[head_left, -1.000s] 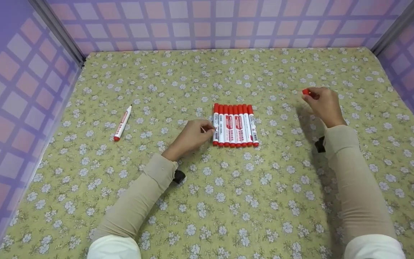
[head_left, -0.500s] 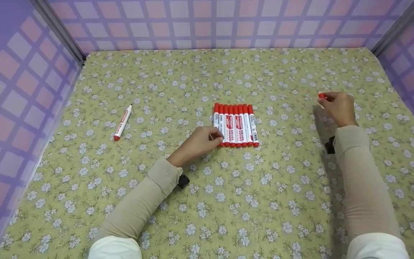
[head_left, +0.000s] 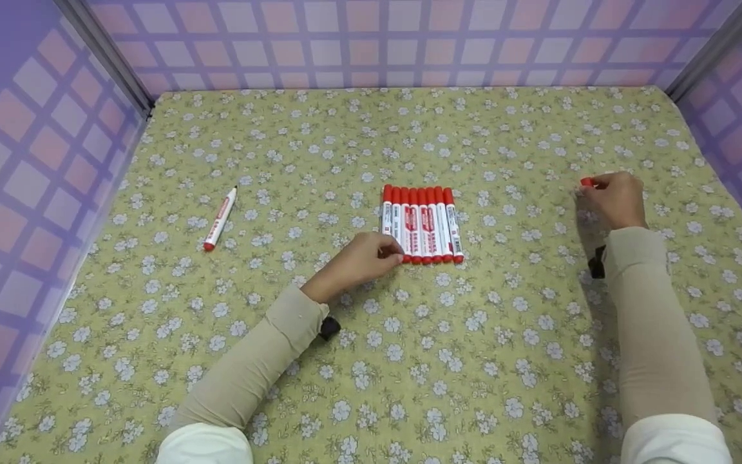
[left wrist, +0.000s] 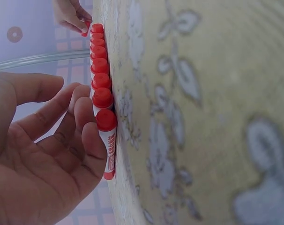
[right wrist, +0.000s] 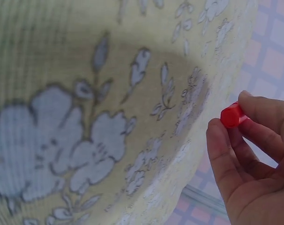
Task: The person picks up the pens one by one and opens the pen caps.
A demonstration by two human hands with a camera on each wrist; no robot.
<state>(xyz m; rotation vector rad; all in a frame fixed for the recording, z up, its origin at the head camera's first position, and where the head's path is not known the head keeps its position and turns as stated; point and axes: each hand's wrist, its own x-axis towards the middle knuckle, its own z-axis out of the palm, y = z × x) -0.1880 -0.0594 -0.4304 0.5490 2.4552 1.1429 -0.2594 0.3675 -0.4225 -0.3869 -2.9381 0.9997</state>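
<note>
Several red-capped white markers [head_left: 429,225] lie side by side in a tight row mid-table. My left hand [head_left: 361,261] is at the row's near left corner, hiding the lower ends of the leftmost markers. Its fingers are loosely bent, with nothing between thumb and fingers in the left wrist view; whether a finger touches the markers I cannot tell. Off to the right, above the cloth, my right hand [head_left: 622,200] pinches a small red marker cap [right wrist: 232,116] between thumb and fingers. An uncapped marker [head_left: 220,219] lies alone at left, its dark tip pointing away from me.
A yellow-green flowered cloth [head_left: 371,361] covers the table. Checked purple and pink panels [head_left: 371,45] stand along the back and both sides, with grey metal posts [head_left: 104,51] at the back corners.
My right hand has moved to the right and slightly nearer with the red cap. My left hand has slid nearer and a little right, from the row's left side to its lower ends.
</note>
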